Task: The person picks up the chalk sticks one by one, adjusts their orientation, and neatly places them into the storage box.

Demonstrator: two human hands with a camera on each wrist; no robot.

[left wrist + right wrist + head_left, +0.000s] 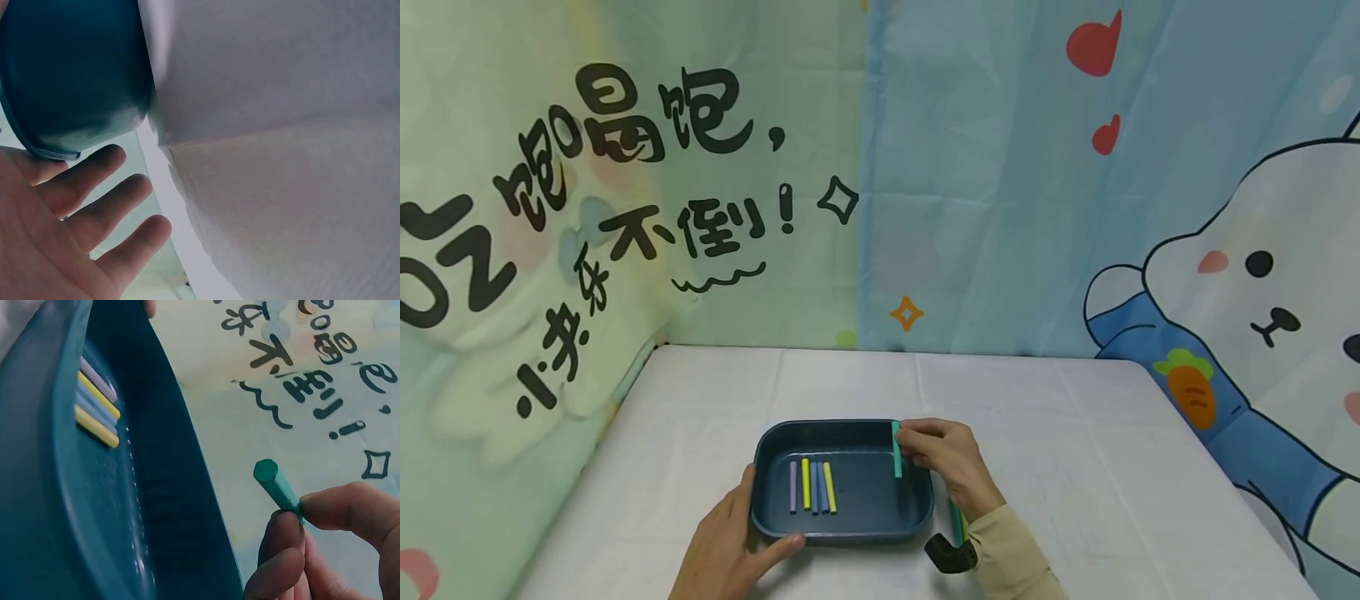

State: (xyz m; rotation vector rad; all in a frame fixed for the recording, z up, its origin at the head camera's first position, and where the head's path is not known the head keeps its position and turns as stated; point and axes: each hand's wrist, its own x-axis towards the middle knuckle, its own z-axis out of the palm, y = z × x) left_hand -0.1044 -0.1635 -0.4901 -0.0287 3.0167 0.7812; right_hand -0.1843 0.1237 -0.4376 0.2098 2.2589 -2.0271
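Note:
A dark blue rectangular tray sits on the white table. Several chalk sticks lie side by side in its left half: a purple chalk, yellow chalk and blue chalk among them. My right hand pinches a green chalk between thumb and fingertips, over the tray's right end. With fingers extended, my left hand rests against the tray's left side, thumb at the near rim. In the left wrist view, three fingers spread free of the tray's wall.
Just right of the tray, partly hidden by the right wrist, lie more green chalks. A black wrist camera sits at the right sleeve. Printed curtains rise behind the table's far edge.

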